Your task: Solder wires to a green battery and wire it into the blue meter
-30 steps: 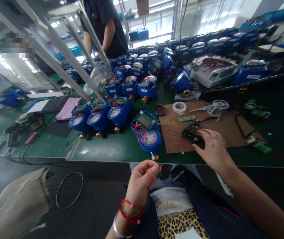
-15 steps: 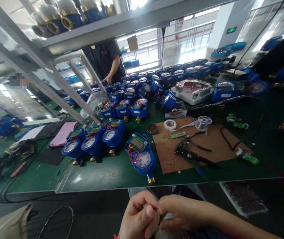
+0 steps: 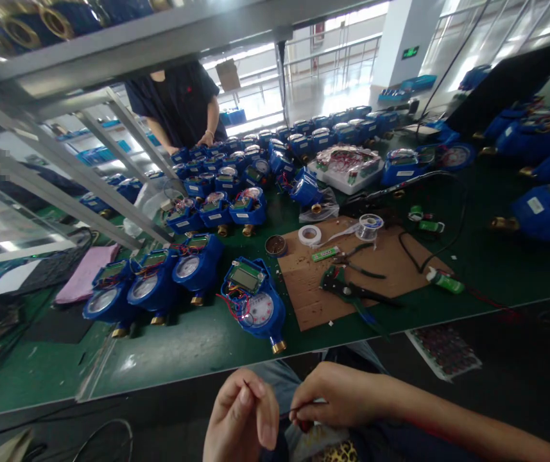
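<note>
My left hand (image 3: 243, 410), below the front edge of the bench, pinches what looks like a thin dark wire (image 3: 285, 414) between thumb and forefinger. Close beside it on the right, my right hand (image 3: 335, 394) is closed on the same wire; a bit of red shows under its fingers. The hands are slightly apart above my lap. Nearest on the bench lies a blue water meter (image 3: 255, 301), its green circuit board and display exposed, red wires looped at its left side and a brass fitting towards me.
Cardboard (image 3: 298, 301) carries wire strippers (image 3: 337, 282), cutters (image 3: 356, 263), a solder spool (image 3: 369, 226) and white tape (image 3: 310, 235). A round tin (image 3: 275, 245) stands beside it. More meters (image 3: 195, 266) line the left and back. A co-worker (image 3: 178, 102) stands opposite, and a shelf (image 3: 135, 48) hangs overhead.
My hands have moved apart from touching, exposing the thin dark strand between them. The camera view has turned, so the bench appears shifted left.
</note>
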Available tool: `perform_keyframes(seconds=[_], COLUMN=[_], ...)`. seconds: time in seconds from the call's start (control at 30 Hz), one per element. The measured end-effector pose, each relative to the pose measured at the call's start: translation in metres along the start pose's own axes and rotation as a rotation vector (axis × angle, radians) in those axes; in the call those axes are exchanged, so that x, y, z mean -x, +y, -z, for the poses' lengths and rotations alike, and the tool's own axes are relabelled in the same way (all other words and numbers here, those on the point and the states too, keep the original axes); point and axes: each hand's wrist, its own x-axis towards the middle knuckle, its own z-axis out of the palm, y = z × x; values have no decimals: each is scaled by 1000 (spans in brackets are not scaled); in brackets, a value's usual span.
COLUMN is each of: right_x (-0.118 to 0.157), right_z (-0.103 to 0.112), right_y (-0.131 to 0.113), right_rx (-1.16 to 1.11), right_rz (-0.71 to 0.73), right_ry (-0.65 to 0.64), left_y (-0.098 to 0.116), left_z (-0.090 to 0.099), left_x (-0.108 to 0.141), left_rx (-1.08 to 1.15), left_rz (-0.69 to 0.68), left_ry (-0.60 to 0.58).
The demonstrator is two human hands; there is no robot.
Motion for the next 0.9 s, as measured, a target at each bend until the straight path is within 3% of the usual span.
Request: perform_keyframes(seconds=[0.13, 0.23, 0.33, 0.43, 0.53, 0.63, 0.73, 0.9], right_x=[16, 28, 23, -2, -36, -63, -83, -118], right_z=[23, 43, 54, 55, 49, 41, 31, 17], right_y=[-6, -6, 2, 11, 16, 15, 11, 5], right_rx=[127, 141, 46, -38, -141, -325, -537, -704], right_rz=[-16, -92, -169, -199, -227, -244, -170, -101], right_ry=[144, 367, 585, 720, 741, 766, 817, 870], left_y=[23, 45, 58, 61, 63, 66, 68, 59], left_z=[-1, -1, 0, 2, 8, 18, 29, 33], left_x=[10, 22, 26, 23, 26, 41, 58, 64], left_rx=[-61, -132, -200, -223, -225, -246, -291, -331], left_rz=[-36, -113, -225, -282, -270, -195, -78, 40], left_ry=[56, 187, 295, 362, 440, 512, 559, 517])
